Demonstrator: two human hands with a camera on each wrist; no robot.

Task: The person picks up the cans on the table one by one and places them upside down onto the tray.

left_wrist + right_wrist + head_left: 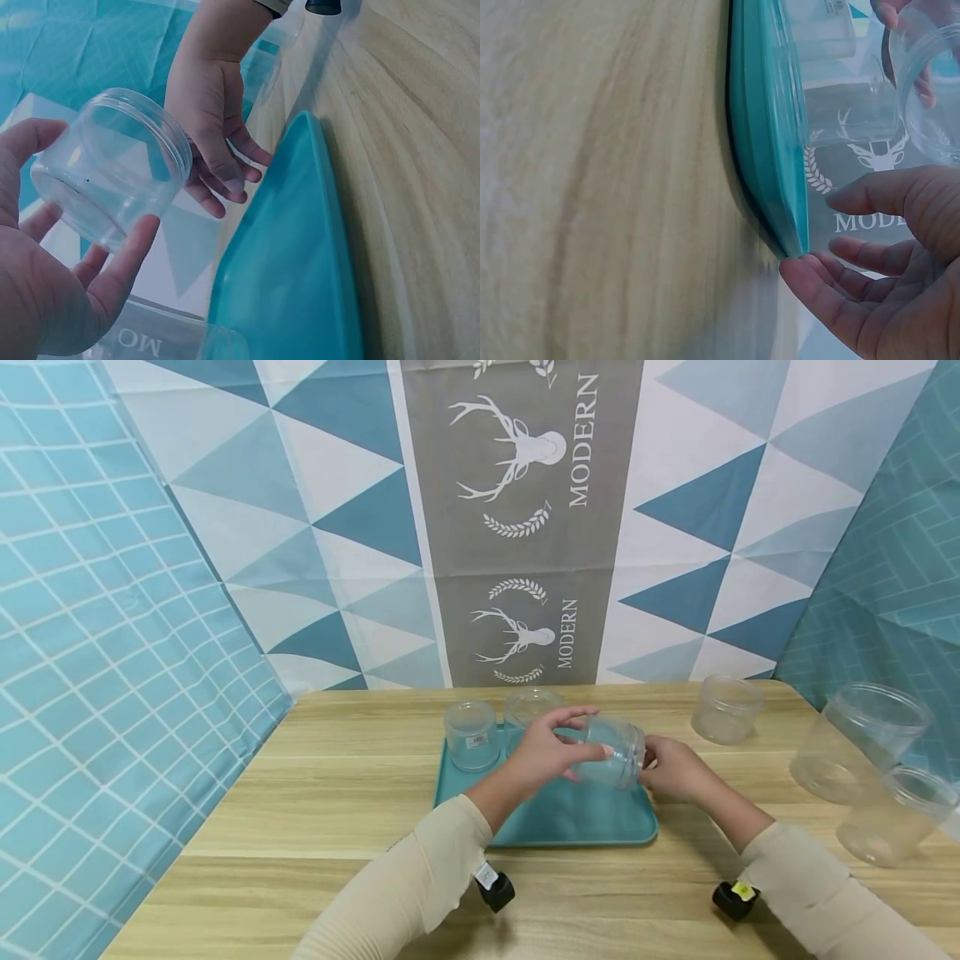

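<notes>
My left hand [546, 747] grips a clear, wide-mouthed jar [624, 750] above the tray. The jar lies tipped on its side, its threaded open rim facing right; in the left wrist view, fingers and thumb spread round the base end of the jar [112, 169]. Close beside the rim is my right hand [675, 768], holding nothing. Its fingers [855, 281] are loosely bent and apart from the thumb in the right wrist view. Beneath lies a teal rectangular tray [585, 828]. Towards its back left stand a labelled clear jar [471, 739] and another clear jar [534, 703], partly hidden by my left hand.
On the wooden table [300, 827], a short clear jar [726, 710] stands at the back right. Further right are a large clear jar [855, 743] and a smaller one [892, 822] in front of it. Patterned cloth [525, 527] hangs behind the table.
</notes>
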